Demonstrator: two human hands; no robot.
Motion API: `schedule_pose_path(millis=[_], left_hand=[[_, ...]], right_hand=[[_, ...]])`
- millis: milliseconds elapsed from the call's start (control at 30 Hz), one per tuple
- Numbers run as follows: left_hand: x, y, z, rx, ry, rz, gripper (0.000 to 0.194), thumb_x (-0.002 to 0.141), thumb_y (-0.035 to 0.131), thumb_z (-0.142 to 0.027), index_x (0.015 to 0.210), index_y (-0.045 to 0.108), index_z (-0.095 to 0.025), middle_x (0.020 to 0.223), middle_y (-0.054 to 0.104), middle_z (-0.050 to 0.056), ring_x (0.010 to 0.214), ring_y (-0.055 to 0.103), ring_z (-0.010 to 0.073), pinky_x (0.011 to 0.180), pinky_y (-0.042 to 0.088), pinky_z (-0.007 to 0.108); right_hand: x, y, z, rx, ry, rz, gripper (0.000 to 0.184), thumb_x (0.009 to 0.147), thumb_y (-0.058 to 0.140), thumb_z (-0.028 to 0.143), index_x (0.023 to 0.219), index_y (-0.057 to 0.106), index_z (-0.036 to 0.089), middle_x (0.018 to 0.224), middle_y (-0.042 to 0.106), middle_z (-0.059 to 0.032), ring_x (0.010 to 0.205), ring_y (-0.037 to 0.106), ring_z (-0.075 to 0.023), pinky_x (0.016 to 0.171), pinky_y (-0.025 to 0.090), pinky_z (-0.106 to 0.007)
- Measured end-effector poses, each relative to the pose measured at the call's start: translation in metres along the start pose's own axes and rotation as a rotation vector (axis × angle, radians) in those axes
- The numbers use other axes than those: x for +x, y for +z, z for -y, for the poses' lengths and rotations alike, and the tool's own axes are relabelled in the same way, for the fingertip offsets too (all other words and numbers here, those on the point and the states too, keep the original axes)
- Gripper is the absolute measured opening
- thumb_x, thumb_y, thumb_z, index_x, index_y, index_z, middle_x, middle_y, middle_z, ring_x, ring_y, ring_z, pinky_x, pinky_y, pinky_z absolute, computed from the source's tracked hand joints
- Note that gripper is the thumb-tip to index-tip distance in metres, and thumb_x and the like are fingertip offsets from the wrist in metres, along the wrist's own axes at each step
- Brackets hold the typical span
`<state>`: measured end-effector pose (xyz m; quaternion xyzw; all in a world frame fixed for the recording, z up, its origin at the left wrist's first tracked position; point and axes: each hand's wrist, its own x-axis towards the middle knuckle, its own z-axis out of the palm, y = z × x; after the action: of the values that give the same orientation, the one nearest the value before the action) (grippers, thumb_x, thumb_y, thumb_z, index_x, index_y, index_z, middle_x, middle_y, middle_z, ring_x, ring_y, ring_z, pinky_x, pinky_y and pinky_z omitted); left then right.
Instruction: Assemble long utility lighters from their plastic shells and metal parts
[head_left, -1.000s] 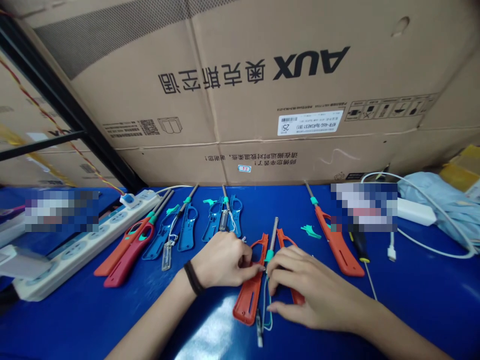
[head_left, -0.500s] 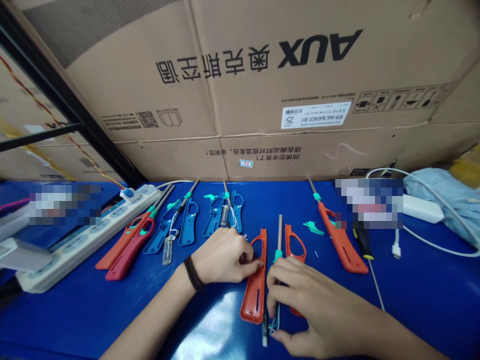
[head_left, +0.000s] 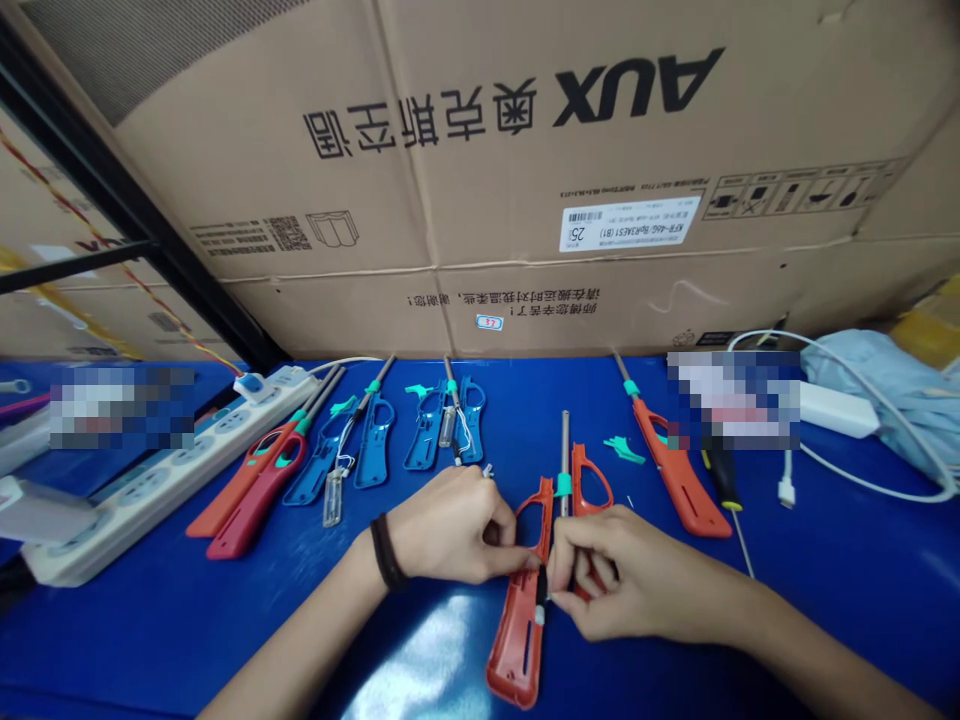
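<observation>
On the blue counter (head_left: 420,600), blue plastic shell halves (head_left: 373,445) lie left of the left hand (head_left: 454,525), whose thumb and finger pinch a hollow orange plastic shell half (head_left: 516,640). A small black part with a pale end (head_left: 541,592) lies over that half. Just beside it, the right hand's (head_left: 630,575) fingertips draw together; whether they grip the part I cannot tell.

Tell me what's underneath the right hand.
The right hand partly covers an orange half shell. Its looped upper end shows above the fingers, and some orange shows between them. The rest is covered, including its lower end.
</observation>
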<state>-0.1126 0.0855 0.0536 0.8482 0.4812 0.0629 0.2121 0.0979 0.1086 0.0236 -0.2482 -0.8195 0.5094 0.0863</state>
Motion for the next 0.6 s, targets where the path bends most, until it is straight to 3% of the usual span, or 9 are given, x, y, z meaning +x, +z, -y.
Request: schedule_pose_path(millis=[267,367,433,600], left_hand=[[-0.0036,-0.0054,0.0026,-0.130,-0.020,0.058,0.016,0.072,0.067,-0.035,0.066,0.069,-0.020,0.058,0.065,-0.003,0.048,0.051,0.0066,0.045,0.032,0.018],[-0.0057,-0.0078,0.0010,-0.168,-0.015,0.103,0.006,0.068,0.066,-0.024,0.070,0.070,-0.020,0.063,0.068,-0.003,0.052,0.054,0.0072,0.049,0.036,0.017],[-0.0073,-0.0087,-0.0008,-0.184,-0.012,0.139,0.013,0.064,0.066,-0.019,0.076,0.071,-0.021,0.068,0.069,-0.005,0.055,0.056,0.0074,0.051,0.038,0.017],[-0.0074,-0.0062,-0.0060,-0.122,-0.012,0.129,0.025,0.061,0.073,-0.042,0.075,0.068,-0.021,0.069,0.068,-0.005,0.057,0.057,0.0098,0.053,0.038,0.021]], right_hand=[[0.0007,-0.0063,0.0071,-0.169,-0.062,-0.033,0.009,0.080,0.059,0.019,0.085,0.065,0.021,0.061,0.055,0.0049,0.053,0.048,-0.0064,0.051,0.037,-0.017],[0.0019,-0.0070,0.0062,-0.243,-0.125,-0.090,0.012,0.083,0.060,0.021,0.092,0.067,0.024,0.071,0.063,0.0028,0.059,0.053,-0.0080,0.058,0.041,-0.018],[0.0025,-0.0062,0.0049,-0.270,-0.200,-0.120,0.013,0.085,0.059,0.021,0.094,0.069,0.023,0.079,0.067,0.0009,0.068,0.057,-0.0097,0.065,0.043,-0.019],[0.0028,-0.0038,0.0010,-0.345,-0.346,-0.122,0.016,0.088,0.055,0.019,0.096,0.070,0.021,0.089,0.072,0.0007,0.080,0.059,-0.0123,0.072,0.044,-0.020]])
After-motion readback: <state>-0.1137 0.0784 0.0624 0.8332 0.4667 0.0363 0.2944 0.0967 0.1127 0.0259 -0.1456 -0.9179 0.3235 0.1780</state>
